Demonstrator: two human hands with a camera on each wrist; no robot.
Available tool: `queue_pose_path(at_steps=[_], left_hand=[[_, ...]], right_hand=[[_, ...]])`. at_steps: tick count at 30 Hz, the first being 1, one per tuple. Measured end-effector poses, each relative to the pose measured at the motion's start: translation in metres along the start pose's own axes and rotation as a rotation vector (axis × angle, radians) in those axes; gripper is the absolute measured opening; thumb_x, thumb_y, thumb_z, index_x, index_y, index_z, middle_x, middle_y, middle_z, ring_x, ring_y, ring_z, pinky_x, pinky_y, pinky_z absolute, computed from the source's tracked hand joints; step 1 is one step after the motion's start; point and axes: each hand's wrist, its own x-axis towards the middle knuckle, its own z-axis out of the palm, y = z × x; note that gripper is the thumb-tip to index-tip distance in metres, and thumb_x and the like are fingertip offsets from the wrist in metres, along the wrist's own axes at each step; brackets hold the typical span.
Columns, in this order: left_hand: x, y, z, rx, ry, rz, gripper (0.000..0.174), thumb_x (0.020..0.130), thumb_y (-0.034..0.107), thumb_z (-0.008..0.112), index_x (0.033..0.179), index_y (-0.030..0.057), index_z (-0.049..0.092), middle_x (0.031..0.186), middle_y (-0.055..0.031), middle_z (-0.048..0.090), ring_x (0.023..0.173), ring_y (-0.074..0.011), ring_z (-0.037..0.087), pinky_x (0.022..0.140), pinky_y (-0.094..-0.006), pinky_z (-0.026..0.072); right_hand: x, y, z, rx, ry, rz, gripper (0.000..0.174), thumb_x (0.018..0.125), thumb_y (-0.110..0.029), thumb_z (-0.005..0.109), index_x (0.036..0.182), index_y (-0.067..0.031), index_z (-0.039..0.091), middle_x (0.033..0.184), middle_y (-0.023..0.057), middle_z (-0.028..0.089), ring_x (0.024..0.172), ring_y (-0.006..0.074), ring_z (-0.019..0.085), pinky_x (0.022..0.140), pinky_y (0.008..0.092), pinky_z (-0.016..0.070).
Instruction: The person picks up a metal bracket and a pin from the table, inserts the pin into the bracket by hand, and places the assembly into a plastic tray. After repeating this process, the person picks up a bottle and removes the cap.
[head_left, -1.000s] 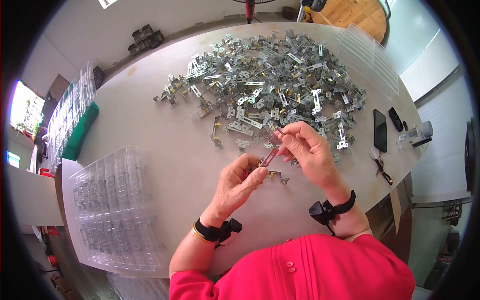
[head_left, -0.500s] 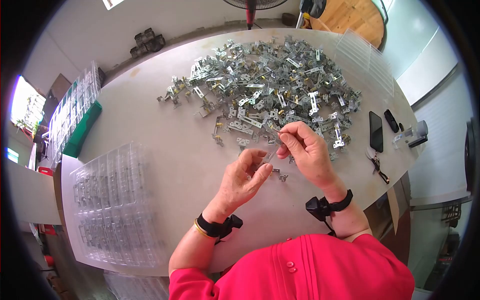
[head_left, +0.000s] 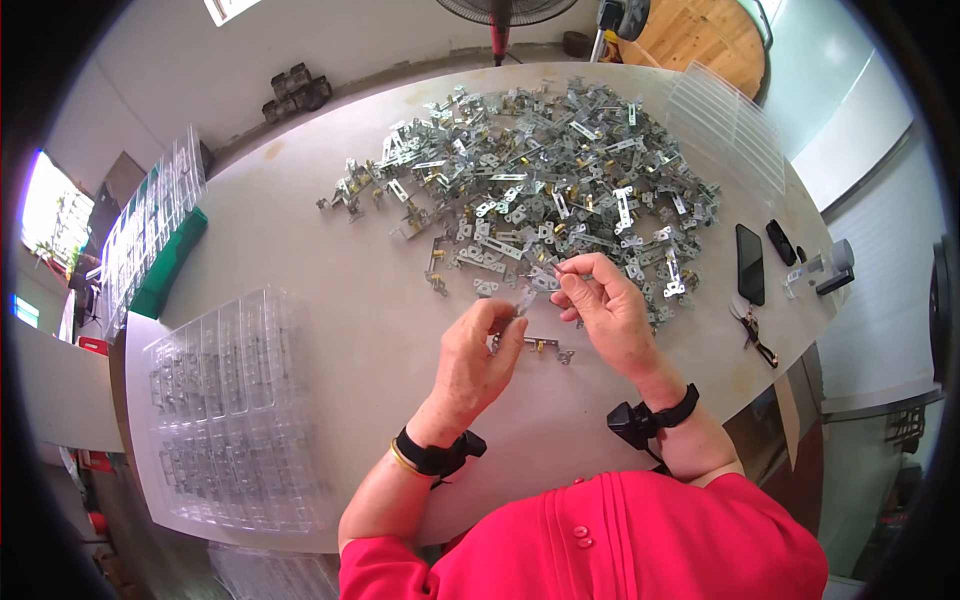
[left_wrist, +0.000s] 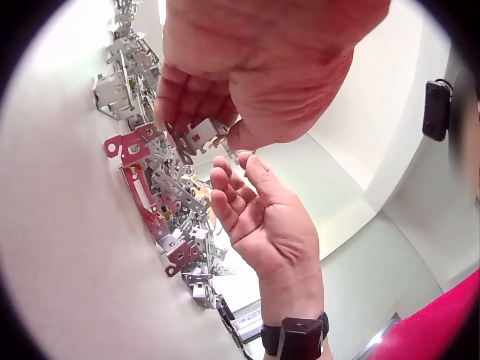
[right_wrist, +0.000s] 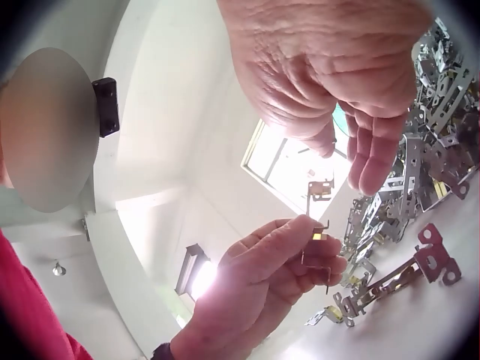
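The left hand (head_left: 478,358) holds a metal bracket (head_left: 525,301) above the surface (head_left: 380,300), its thumb and fingers clamped on it — the right wrist view shows yellow metal on this piece. The right hand (head_left: 612,312) is just beside it, thumb and forefinger close together at the tips; I cannot tell whether they grip a small part. Below the 2 hands, 1 loose bracket (head_left: 545,345) lies on the surface, between the near edge and a large heap of metal brackets (head_left: 540,170) that spreads toward the far edge. A clear compartment tray (head_left: 235,400) filled with metal pieces lies at the near left corner, and a green bin (head_left: 170,265) is by the left edge. Toward the right edge lie a black phone (head_left: 750,265) and, near it, black-handled cutters (head_left: 753,332) — a clear ribbed tray (head_left: 725,125) lies at the far right.
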Motion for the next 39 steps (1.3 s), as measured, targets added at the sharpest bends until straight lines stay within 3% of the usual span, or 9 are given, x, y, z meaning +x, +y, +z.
queue_pose_path(at_steps=[4, 6, 8, 10, 15, 21, 30, 31, 39], left_hand=[[0.003, 0.003, -0.003, -0.001, 0.065, -0.046, 0.014, 0.094, 0.009, 0.071, 0.101, -0.0014, 0.064, 0.086, -0.0072, 0.069, 0.077, -0.0129, 0.063, 0.075, -0.0282, 0.0525], [0.004, 0.001, -0.004, -0.028, 0.089, -0.057, 0.014, 0.095, 0.009, 0.07, 0.101, -0.0018, 0.065, 0.087, -0.0065, 0.07, 0.078, -0.0115, 0.063, 0.074, -0.0282, 0.0527], [0.006, 0.004, -0.005, -0.026, 0.094, -0.042, 0.014, 0.094, 0.009, 0.07, 0.101, -0.0014, 0.064, 0.087, -0.0084, 0.07, 0.077, -0.0137, 0.064, 0.073, -0.0291, 0.0533], [0.007, 0.007, -0.006, -0.019, 0.103, -0.031, 0.015, 0.093, 0.009, 0.071, 0.101, -0.0009, 0.063, 0.088, -0.0102, 0.07, 0.077, -0.0159, 0.066, 0.072, -0.03, 0.0539], [0.008, 0.015, -0.007, 0.051, 0.144, -0.011, 0.014, 0.094, 0.008, 0.07, 0.101, -0.001, 0.063, 0.087, -0.0097, 0.07, 0.077, -0.0156, 0.066, 0.072, -0.0298, 0.0539], [0.006, 0.05, -0.033, 0.041, 0.203, -0.083, 0.013, 0.096, 0.009, 0.068, 0.101, -0.0024, 0.065, 0.088, -0.0055, 0.071, 0.079, -0.0098, 0.064, 0.074, -0.0259, 0.0536], [-0.037, 0.102, -0.105, 0.203, 0.368, -0.203, 0.014, 0.098, 0.005, 0.066, 0.108, -0.0049, 0.064, 0.094, -0.0065, 0.071, 0.086, -0.011, 0.067, 0.079, -0.0243, 0.054], [-0.039, 0.107, -0.114, 0.141, 0.453, -0.198, 0.013, 0.096, 0.008, 0.068, 0.102, -0.0033, 0.066, 0.086, -0.002, 0.068, 0.08, -0.0074, 0.062, 0.073, -0.0231, 0.0509], [-0.052, 0.11, -0.247, 0.456, 0.617, -0.332, 0.022, 0.101, 0.019, 0.065, 0.104, -0.0031, 0.069, 0.09, -0.0068, 0.073, 0.08, -0.0113, 0.068, 0.075, -0.0255, 0.0542]], right_hand=[[-0.009, -0.002, -0.013, 0.014, -0.023, 0.018, 0.01, 0.104, -0.014, 0.058, 0.108, -0.005, 0.061, 0.088, -0.0009, 0.066, 0.084, 0.0076, 0.065, 0.07, 0.0243, 0.0542], [-0.016, -0.005, -0.018, 0.044, -0.289, 0.114, 0.008, 0.104, -0.012, 0.058, 0.107, -0.0056, 0.062, 0.088, -0.0015, 0.066, 0.081, 0.0068, 0.062, 0.071, 0.0241, 0.0522], [-0.022, -0.012, -0.016, -0.003, -0.359, 0.135, 0.007, 0.102, -0.011, 0.06, 0.105, -0.0045, 0.063, 0.088, 0.0006, 0.067, 0.078, 0.0089, 0.062, 0.072, 0.0262, 0.0514], [-0.027, -0.014, -0.012, -0.216, -0.619, 0.075, 0.008, 0.099, -0.011, 0.064, 0.103, -0.0036, 0.063, 0.086, 0.0047, 0.067, 0.077, 0.0124, 0.062, 0.073, 0.0291, 0.0511], [-0.026, 0.002, 0.003, -0.195, -0.866, -0.079, 0.01, 0.095, -0.013, 0.065, 0.1, -0.0041, 0.064, 0.087, 0.0113, 0.066, 0.079, 0.0269, 0.064, 0.072, 0.0384, 0.0502], [-0.017, 0.019, 0.01, -0.302, -1.007, -0.1, 0.012, 0.095, -0.015, 0.064, 0.101, -0.0041, 0.063, 0.09, 0.0121, 0.065, 0.086, 0.0288, 0.063, 0.078, 0.0396, 0.0496], [0.0, 0.031, 0.01, -0.257, -1.156, -0.098, 0.015, 0.094, -0.017, 0.062, 0.101, -0.0034, 0.064, 0.093, 0.0114, 0.064, 0.089, 0.0255, 0.062, 0.08, 0.0367, 0.0488], [0.0, 0.03, 0.009, -0.25, -1.153, -0.084, 0.015, 0.094, -0.017, 0.062, 0.1, -0.0031, 0.064, 0.092, 0.011, 0.064, 0.089, 0.0247, 0.062, 0.079, 0.0362, 0.0488], [-0.002, 0.023, 0.006, -0.246, -1.109, -0.025, 0.015, 0.093, -0.016, 0.063, 0.1, -0.0028, 0.066, 0.093, 0.0095, 0.065, 0.088, 0.0222, 0.061, 0.078, 0.0349, 0.0485]])
